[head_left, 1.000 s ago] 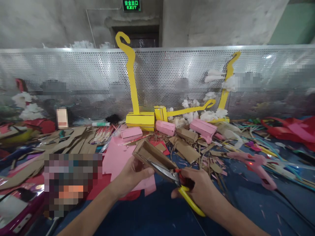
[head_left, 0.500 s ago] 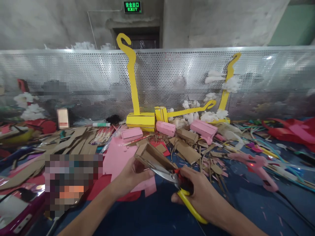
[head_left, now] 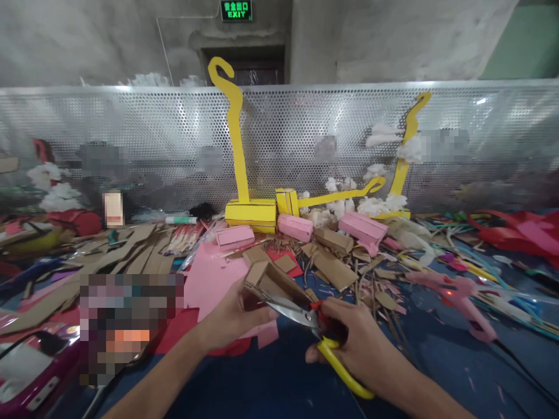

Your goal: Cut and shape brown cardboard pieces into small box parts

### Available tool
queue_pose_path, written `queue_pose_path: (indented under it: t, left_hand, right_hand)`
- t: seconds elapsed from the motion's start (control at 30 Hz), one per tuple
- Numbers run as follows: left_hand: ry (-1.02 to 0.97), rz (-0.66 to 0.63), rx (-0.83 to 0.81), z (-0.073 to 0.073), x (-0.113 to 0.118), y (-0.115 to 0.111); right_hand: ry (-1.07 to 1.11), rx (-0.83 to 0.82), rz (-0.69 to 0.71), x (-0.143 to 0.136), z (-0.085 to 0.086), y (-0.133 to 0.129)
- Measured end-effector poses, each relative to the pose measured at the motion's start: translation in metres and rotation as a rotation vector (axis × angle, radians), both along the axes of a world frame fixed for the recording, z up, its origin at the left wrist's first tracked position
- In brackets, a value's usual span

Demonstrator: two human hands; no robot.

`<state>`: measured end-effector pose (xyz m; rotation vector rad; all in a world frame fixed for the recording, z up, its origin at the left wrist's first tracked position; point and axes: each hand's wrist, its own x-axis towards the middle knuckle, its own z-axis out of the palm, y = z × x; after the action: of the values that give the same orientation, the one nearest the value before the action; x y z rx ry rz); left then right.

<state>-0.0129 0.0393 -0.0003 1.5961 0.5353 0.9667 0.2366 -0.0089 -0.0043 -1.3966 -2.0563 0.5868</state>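
Only 1 view exists: a head-worn camera looks forward and down across the cluttered blue bench [head_left: 271,384], close above the wearer's forearms, facing a perforated silver metal screen [head_left: 305,139] at the bench's far edge.

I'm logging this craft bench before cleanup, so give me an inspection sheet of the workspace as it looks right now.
Surface: blue table top, bare only near the front edge.
Job's things: folded cardboard piece in the left hand; yellow-handled scissors in the right hand, blades at the cardboard.
Clutter: pink paper sheet, pink boxes, cardboard scraps, white cotton tufts, yellow hooked cardboard figures.
Grippers: both hands' fingers closed on what they hold.
Cables: dark cord trailing from the pink glue gun.
Surroundings: perforated metal screen, green exit sign, concrete wall.
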Motion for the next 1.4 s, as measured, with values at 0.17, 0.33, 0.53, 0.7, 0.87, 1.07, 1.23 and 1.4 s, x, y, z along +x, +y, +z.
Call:
queue_pose_path:
  t: [0.17, 0.33, 0.53, 0.7, 0.87, 1.07, 1.23, 1.4]
  left_hand:
    - [-0.045, -0.039, -0.005, -0.003, 0.001, 0.002]
    - [-0.040, -0.045, -0.012, -0.001, 0.003, 0.000]
    - [-0.059, 0.005, -0.048, 0.001, 0.002, -0.001]
    - [-0.128, 0.078, -0.142, -0.005, 0.001, 0.001]
    - [-0.231, 0.144, -0.330, -0.005, 0.001, 0.002]
    - [-0.318, 0.084, -0.613, 0.004, -0.006, 0.002]
    - [-0.367, -0.086, -0.594, 0.010, -0.007, 0.001]
    - [-0.405, -0.214, -0.708, 0.003, -0.012, 0.006]
  right_hand:
    - [0.052, -0.004, -0.010, 0.000, -0.003, 0.002]
    - [0.115, -0.044, -0.009, -0.004, -0.004, 0.000]
    - [0.089, 0.034, -0.059, -0.003, -0.002, -0.001]
    - [0.091, 0.094, -0.103, 0.001, 0.008, -0.004]
    - [0.120, 0.157, -0.127, 0.006, 0.011, -0.005]
    - [0.193, 0.116, -0.186, 0.011, -0.003, 0.005]
    - [0.207, 0.041, -0.189, 0.013, -0.009, 0.012]
    - [0.024, 0.179, -0.228, 0.015, -0.009, 0.016]
